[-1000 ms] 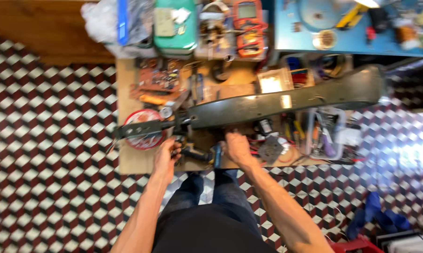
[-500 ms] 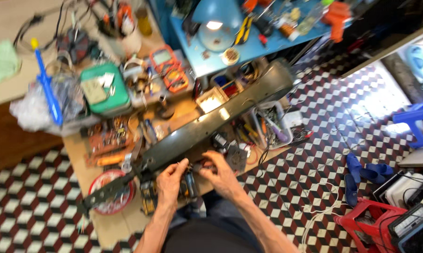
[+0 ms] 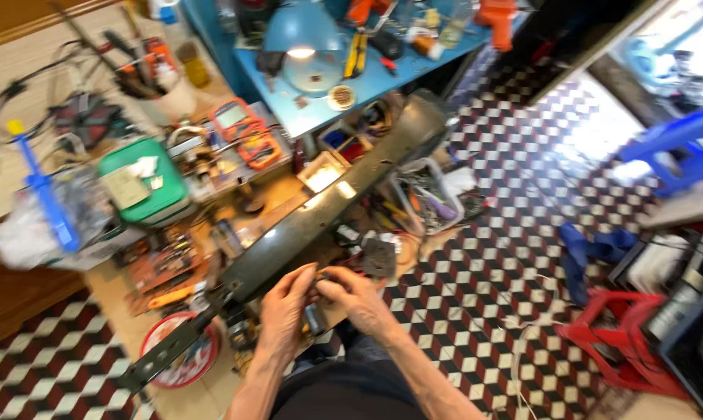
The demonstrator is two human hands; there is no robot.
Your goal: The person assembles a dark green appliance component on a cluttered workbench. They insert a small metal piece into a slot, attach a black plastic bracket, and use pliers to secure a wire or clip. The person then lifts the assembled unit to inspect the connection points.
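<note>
Item: long dark panel (image 3: 305, 233), laid across a cluttered low bench (image 3: 211, 397). I see its long axis run on a diagonal, from the lower left, over a red round tin (image 3: 182, 359), up to the upper right beside a blue table (image 3: 351, 85). The narrow end points lower left; the wide, rounded end points upper right. It lies flat, glossy face up.

Hands: my left hand (image 3: 284, 307) and right hand (image 3: 357, 299) meet at the panel's near edge, about mid-length, just below it. Fingers of both are curled together around a small dark part (image 3: 317, 289) held between them; I cannot tell what the part is, as the frame is blurred. The left thumb touches or nearly touches the panel's edge.

Step in hand, as I judge it: fitting or freeing a small piece at the panel's underside edge. The next move calls for a steady pinch from both hands and a level panel, since it overhangs the bench at both ends.

Nearby: green case (image 3: 145, 183), orange meter (image 3: 242, 132), blue lamp (image 3: 305, 39), clear tub (image 3: 425, 194) of tools, red stool (image 3: 616, 334)
</note>
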